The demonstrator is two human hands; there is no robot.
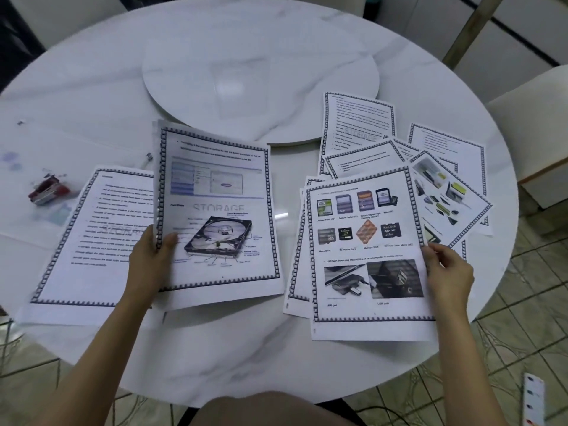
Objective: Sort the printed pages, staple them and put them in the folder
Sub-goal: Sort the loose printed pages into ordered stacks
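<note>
Printed pages with dark patterned borders lie spread over a round white marble table (246, 358). My left hand (150, 256) grips the left edge of a thin stack topped by the hard-disk page (221, 210), which is lifted slightly. A text page (92, 238) lies flat under it at the left. My right hand (445, 272) pinches the right edge of the memory-card page (365, 250), the top sheet of a loose pile. More pages (442, 167) fan out behind it at the right. A red stapler (47, 190) sits at the far left on a clear plastic folder (27, 173).
A round turntable (258, 75) takes up the table's middle. Small staples or clips (149, 156) lie near the folder. White chairs stand at the right (541, 127) and behind. Tiled floor shows below the table's edge, with a strip of paper (533, 398) at the lower right.
</note>
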